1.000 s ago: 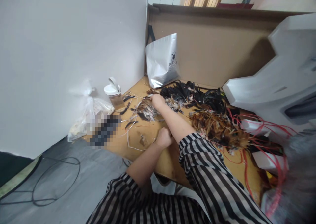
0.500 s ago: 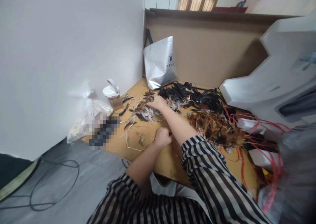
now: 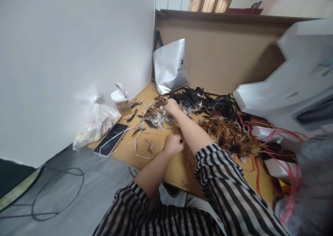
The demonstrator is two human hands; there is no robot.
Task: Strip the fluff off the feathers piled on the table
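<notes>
My right hand point(image 3: 171, 106) is closed on some brown feathers point(image 3: 160, 100) at the back of a loose brown and white feather pile point(image 3: 156, 115). Nearer the table's front edge, my left hand point(image 3: 173, 144) is curled into a fist; what it holds, if anything, is hidden. Black feathers point(image 3: 197, 97) lie behind and to the right of my right hand. A bunch of orange-brown feathers point(image 3: 229, 133) rests right of my right forearm.
A silver bag point(image 3: 170, 68) stands at the back of the table point(image 3: 145, 142). On the left are a lidded jar point(image 3: 122, 104), a phone point(image 3: 111, 139) with a white cord, and a plastic bag point(image 3: 97, 123). Red strings point(image 3: 283, 132) and white foam point(image 3: 281, 83) are at the right.
My right hand has closed and lifted slightly, with brown feathers now in its fingers. My left hand remains curled near the front. The view has shifted slightly.
</notes>
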